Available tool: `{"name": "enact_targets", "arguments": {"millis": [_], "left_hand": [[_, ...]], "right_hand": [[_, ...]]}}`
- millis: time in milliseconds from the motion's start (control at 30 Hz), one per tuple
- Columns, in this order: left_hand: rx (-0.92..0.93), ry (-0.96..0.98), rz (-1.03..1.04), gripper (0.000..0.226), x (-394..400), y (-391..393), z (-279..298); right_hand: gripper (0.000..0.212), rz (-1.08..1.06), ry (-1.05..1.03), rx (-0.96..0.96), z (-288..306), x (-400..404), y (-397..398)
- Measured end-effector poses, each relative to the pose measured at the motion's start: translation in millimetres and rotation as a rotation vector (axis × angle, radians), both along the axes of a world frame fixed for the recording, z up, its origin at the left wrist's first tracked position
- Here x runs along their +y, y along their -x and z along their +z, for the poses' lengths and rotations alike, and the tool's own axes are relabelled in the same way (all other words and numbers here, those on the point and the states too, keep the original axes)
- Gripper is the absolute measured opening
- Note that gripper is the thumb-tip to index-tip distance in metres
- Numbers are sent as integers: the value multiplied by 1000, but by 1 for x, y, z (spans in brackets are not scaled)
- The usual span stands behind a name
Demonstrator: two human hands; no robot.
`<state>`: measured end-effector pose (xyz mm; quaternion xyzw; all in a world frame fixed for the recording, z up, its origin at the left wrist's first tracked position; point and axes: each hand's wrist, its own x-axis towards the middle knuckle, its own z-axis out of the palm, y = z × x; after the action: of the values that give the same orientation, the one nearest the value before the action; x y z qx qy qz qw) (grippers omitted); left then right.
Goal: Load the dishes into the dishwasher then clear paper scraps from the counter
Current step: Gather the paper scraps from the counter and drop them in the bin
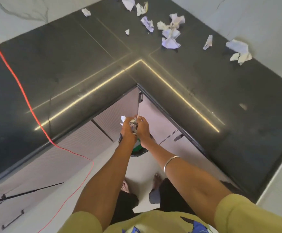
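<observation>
My left hand (127, 130) and my right hand (142, 130) are cupped together low in the inner corner of the L-shaped dark counter (86, 69), gripping a wad of crumpled paper scraps (132, 124) between them. Under my wrists peeks a bin with a black liner and a green rim (137, 146), mostly hidden by my arms. Several more crumpled paper scraps (170, 33) lie scattered on the counter's far right part, some near the wall (239, 51). No dishes or dishwasher are in view.
A red cable (21, 91) runs across the left counter and hangs down over the cabinet fronts (116, 108). A black tripod leg (24, 193) stands at the lower left. My bare feet (157, 179) are on the pale floor.
</observation>
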<state>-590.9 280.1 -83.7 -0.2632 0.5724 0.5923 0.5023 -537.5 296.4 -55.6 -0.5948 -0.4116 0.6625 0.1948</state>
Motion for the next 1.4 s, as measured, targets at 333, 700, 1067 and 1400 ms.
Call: {"name": "enact_targets", "arguments": {"millis": [333,700,1067,1400], "left_hand": [[-28,-2,-78,16,-6,-30,-210],[-137,82,-113,30,3,-9,-397],[-293,-42,58,63,-10,-7,-381],[-164,45,-167,52,-49,-36,-194]], "right_hand": [[30,31,65,-82,-261,7,-30],[24,-34,205,-2,-480,21,-19],[37,-73,505,4,-441,19,-29],[35,34,392,-226,-271,-15,-66]]}}
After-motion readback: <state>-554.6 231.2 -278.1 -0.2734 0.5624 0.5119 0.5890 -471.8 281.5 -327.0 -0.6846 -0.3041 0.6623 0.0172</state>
